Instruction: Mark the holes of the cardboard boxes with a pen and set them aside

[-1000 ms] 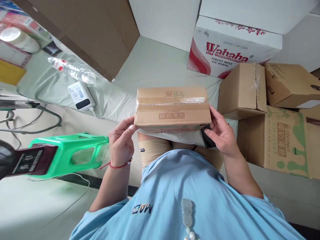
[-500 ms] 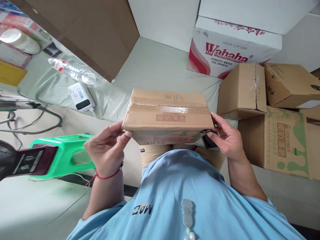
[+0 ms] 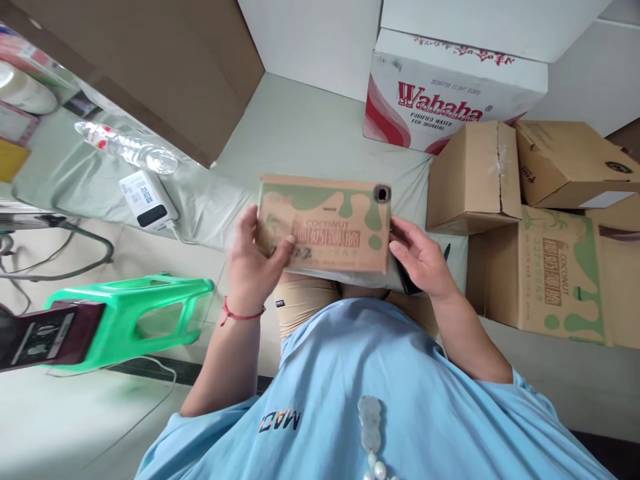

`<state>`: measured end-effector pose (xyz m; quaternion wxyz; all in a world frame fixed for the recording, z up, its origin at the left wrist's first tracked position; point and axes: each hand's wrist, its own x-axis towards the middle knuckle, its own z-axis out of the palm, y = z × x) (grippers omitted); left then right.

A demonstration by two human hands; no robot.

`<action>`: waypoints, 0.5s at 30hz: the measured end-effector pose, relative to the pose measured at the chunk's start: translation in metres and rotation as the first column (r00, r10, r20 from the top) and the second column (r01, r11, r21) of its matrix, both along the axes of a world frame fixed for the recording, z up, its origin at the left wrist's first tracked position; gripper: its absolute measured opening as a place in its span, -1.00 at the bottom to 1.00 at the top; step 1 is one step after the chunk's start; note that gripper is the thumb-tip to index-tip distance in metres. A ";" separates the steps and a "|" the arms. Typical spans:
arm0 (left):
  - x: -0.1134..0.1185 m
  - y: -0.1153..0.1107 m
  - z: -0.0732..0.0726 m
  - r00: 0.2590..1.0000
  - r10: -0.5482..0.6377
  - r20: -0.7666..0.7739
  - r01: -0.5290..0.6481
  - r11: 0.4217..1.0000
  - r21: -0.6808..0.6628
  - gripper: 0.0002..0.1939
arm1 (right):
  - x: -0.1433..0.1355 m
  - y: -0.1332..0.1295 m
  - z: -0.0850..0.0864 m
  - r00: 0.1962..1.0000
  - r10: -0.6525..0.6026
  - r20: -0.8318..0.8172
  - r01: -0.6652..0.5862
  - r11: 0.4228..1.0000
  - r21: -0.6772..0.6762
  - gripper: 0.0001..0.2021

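Observation:
A cardboard box [image 3: 345, 227] printed with green drips and the word COCONUT is in front of my belly, its printed face turned up toward me. My left hand [image 3: 257, 263] grips its left end, the thumb lying over the printed face and the fingers along the side. At the opposite end, my right hand [image 3: 423, 260] has its fingertips and thumb against the box's right edge. A black object [image 3: 409, 280], partly hidden, lies under the box beside my right hand.
A pale cloth-covered table [image 3: 300, 127] carries a power bank [image 3: 147, 200], a plastic bottle [image 3: 130, 147] and a large brown carton [image 3: 165, 67]. Several cardboard boxes [image 3: 470, 173] are stacked at right, near a Wahaba-type water carton [image 3: 450, 93]. A green stool [image 3: 130, 313] stands at left.
The box has been tipped so its green-printed face now shows instead of the taped side. My left hand has moved right and its thumb has come onto that face.

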<state>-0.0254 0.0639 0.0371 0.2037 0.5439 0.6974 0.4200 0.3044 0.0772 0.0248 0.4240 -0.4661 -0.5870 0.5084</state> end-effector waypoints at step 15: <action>-0.007 -0.026 0.031 0.907 -0.211 -0.363 0.216 0.976 -0.026 -0.71 | 0.075 -0.040 -0.011 0.085 -0.012 0.996 0.422 0.906 -0.025 -0.41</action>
